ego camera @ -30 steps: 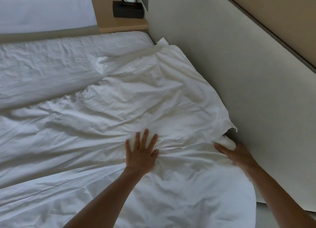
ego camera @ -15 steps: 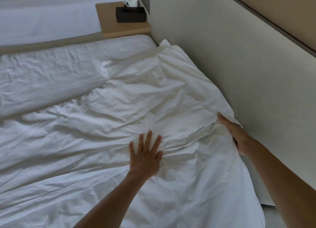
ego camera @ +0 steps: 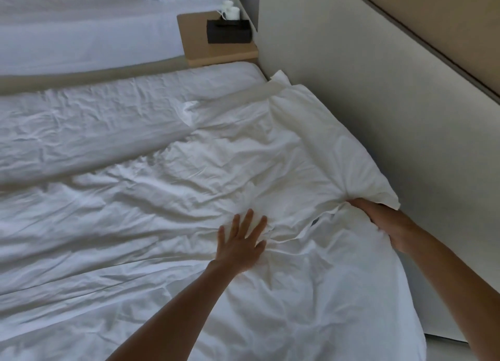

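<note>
A crumpled white duvet cover (ego camera: pixel 243 154) lies spread over the bed, its top edge against the padded grey headboard (ego camera: pixel 392 117). My left hand (ego camera: pixel 240 244) presses flat on the cloth near the middle, fingers straight and spread. My right hand (ego camera: pixel 387 222) is at the bed's right edge beside the headboard, fingers curled into the fabric, gripping a bunched fold at a slit in the cover. Its fingertips are hidden under the cloth. A small dark spot shows in the slit between my hands.
A wooden bedside shelf (ego camera: pixel 200 46) at the back holds a black tissue box (ego camera: pixel 228 31) and white cups (ego camera: pixel 230 11). Beyond it lies a second bed (ego camera: pixel 81 35) with white linen. A beige wall panel (ego camera: pixel 446 22) runs above the headboard.
My right hand has moved up along the bed's edge and now grips a bunched fold of the cover. My left hand has stayed flat on the cloth. The view has shifted back a little.
</note>
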A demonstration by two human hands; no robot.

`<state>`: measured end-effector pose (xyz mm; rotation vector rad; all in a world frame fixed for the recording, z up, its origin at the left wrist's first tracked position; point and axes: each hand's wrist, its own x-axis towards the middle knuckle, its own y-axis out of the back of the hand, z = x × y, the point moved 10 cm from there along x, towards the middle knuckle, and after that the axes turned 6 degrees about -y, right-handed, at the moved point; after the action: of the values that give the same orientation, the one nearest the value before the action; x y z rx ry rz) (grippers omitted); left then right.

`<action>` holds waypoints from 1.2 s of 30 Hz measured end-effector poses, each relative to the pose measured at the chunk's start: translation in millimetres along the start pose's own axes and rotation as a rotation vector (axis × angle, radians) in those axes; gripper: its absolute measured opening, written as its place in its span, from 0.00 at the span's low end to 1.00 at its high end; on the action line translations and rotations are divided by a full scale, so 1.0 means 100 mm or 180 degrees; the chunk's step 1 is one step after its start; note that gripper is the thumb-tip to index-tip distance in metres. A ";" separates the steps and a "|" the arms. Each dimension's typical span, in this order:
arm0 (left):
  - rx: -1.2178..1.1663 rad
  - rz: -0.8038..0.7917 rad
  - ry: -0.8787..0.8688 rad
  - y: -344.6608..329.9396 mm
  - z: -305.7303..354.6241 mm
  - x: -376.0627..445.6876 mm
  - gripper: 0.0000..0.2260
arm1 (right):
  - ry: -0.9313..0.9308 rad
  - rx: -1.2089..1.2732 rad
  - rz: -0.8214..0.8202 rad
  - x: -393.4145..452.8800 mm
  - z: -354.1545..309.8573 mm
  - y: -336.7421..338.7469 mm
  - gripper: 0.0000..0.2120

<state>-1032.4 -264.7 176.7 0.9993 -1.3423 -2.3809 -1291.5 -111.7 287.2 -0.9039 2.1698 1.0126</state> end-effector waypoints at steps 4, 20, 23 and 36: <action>-0.1033 -0.0319 0.0134 0.25 -0.05 -0.04 0.22 | 0.0602 -0.0310 0.0310 -0.56 -0.46 -0.17 0.10; -0.5593 0.1581 0.0579 1.62 -2.23 -2.79 0.16 | 0.2714 -0.2307 -0.0255 -3.67 -1.54 -4.33 0.14; -0.5505 0.1913 0.1362 1.24 -3.11 -3.41 0.10 | 0.2852 -0.2644 -0.0366 -3.80 -1.26 -5.53 0.11; -0.4911 0.1150 0.2165 -0.40 -3.88 -4.13 0.41 | 0.1959 -0.2987 -0.1314 -3.12 -0.57 -5.72 0.09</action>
<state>-465.5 -294.6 194.4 0.7361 0.5489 -1.6868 -675.6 -331.5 302.4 -2.2234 1.7191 1.7094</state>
